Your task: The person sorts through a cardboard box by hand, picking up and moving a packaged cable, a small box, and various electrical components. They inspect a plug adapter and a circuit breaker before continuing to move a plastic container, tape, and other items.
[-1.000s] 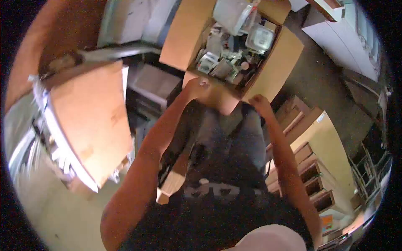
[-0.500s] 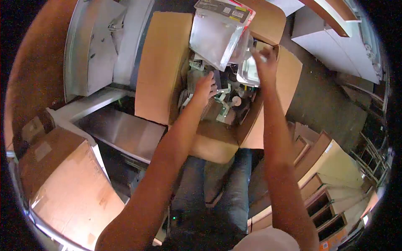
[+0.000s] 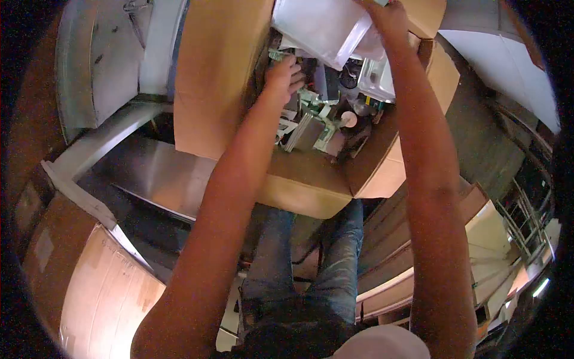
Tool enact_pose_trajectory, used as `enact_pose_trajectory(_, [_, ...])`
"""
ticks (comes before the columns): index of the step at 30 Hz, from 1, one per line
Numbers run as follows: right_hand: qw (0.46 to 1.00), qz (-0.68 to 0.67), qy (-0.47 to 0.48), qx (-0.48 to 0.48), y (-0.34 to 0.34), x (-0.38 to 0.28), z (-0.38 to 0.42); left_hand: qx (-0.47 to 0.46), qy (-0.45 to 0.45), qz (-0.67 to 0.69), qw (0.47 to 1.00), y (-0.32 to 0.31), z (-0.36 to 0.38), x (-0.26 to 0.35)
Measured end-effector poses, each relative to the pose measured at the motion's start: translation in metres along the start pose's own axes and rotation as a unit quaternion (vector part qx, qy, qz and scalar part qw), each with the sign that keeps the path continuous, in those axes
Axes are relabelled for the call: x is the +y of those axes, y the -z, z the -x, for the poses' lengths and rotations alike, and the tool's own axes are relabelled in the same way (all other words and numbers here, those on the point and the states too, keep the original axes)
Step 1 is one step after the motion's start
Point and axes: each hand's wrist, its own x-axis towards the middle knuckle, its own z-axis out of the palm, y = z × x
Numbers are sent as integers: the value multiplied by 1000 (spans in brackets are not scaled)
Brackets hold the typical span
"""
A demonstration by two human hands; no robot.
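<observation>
My left hand is inside the open cardboard box, above mixed scrap. Its fingers are partly bent and apart, with nothing visible held in them. Near it lie a dark flat piece, a grey ribbed block and a round white piece. My right hand is at the top edge of the view, its fingers closed at the side of a large clear plastic package. The exact grip is partly cut off. Below that hand sits a clear plastic tray in the box.
A metal frame and a silvery panel stand left of the box. Another cardboard box is at the lower left. Wooden boards lean at the right. My legs are directly below the box.
My right hand has moved up from the clear tray to the package's side. My left hand has shifted up and left, off the dark piece. The view has also shifted, showing more scrap.
</observation>
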Motion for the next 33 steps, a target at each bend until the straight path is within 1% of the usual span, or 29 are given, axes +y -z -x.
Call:
enact_pose_trajectory(1, [1000, 1, -3, -4, 0, -2, -3, 10, -8, -62, 998, 3, -6, -12])
enact_pose_trajectory(2, [999, 46, -18, -7, 1, -3, -6, 28, -13, -162, 986, 15, -48, -41])
enact_pose_trajectory(3, [995, 91, -33, -9, 3, -3, -10, 31, -10, -161, 986, 13, -64, -59])
enact_pose_trajectory(4, [995, 91, -35, -15, 4, -2, -13, 38, -12, -178, 983, -1, -62, -67])
enact_pose_trajectory(6, [995, 15, 9, -93, 7, 1, -19, 78, -22, -217, 973, -28, -57, -81])
enact_pose_trajectory(7, [995, 13, 8, -99, 8, 8, -26, 102, -30, -226, 968, -37, -57, -89])
enact_pose_trajectory(9, [982, -94, 25, -164, 7, 16, -35, 148, -46, -235, 959, -47, -58, -101])
enact_pose_trajectory(10, [981, -95, 22, -168, 7, 19, -37, 169, -53, -239, 955, -50, -57, -108])
enact_pose_trajectory(12, [976, -94, 77, -179, 15, 12, -24, 199, -65, -246, 946, -55, -50, -119])
enact_pose_trajectory(13, [976, -94, 74, -182, 19, 12, -13, 211, -73, -251, 942, -56, -43, -125])
enact_pose_trajectory(15, [990, -117, 74, -19, 30, 7, 14, 243, -253, -329, 877, -54, -17, -140])
enact_pose_trajectory(16, [972, 60, 199, 110, 39, 15, 30, 247, -251, -328, 876, -47, -8, -150])
enact_pose_trajectory(17, [975, 52, 184, 117, 48, -1, 69, 204, -188, -287, 917, -36, -2, -167])
enact_pose_trajectory(18, [977, 44, 169, 124, 50, -12, 102, 170, -160, -248, 940, -25, 11, -179])
enact_pose_trajectory(19, [977, 47, 186, 96, 51, 28, 113, 138, -130, -210, 959, -14, 23, -192])
enact_pose_trajectory(20, [990, 25, 122, 64, 37, 32, 150, 116, -134, -179, 968, -2, 45, -202])
enact_pose_trajectory(21, [993, 116, 5, 6, 21, 50, 182, 119, -108, -113, 981, 4, 73, -199])
enact_pose_trajectory(22, [992, 63, -20, -110, 5, 83, 205, 119, -84, -45, 988, 11, 98, -194])
enact_pose_trajectory(23, [979, -22, -116, -168, -13, 89, 228, 117, -40, -60, 991, 24, 112, -197])
enact_pose_trajectory(24, [977, 8, -113, -181, -31, 116, 247, 112, 5, -74, 991, 40, 126, -200])
enact_pose_trajectory(25, [974, 38, -110, -192, -50, 140, 257, 107, 47, -85, 990, 46, 148, -180])
enact_pose_trajectory(26, [975, 41, -108, -192, -64, 146, 257, 100, 88, -94, 987, 49, 170, -153])
enact_pose_trajectory(27, [966, 178, -40, -186, -77, 150, 257, 124, 84, -129, 980, 58, 182, -146])
enact_pose_trajectory(28, [933, 312, 28, -176, -88, 151, 254, 146, 80, -162, 973, 68, 190, -143])
enact_pose_trajectory(29, [931, 318, 29, -175, -98, 154, 247, 141, 81, -159, 974, 86, 193, -148])
enact_pose_trajectory(30, [890, 391, 57, -230, -108, 155, 238, 90, 50, -63, 993, 107, 192, -158])
enact_pose_trajectory(31, [839, 458, 84, -283, -113, 152, 229, 38, 17, 34, 999, 123, 191, -163])
enact_pose_trajectory(32, [837, 462, 85, -282, -113, 150, 222, 34, 18, 37, 999, 137, 189, -169])
enact_pose_trajectory(33, [825, 468, 79, -307, -110, 146, 214, 19, -3, 89, 996, 147, 188, -169])
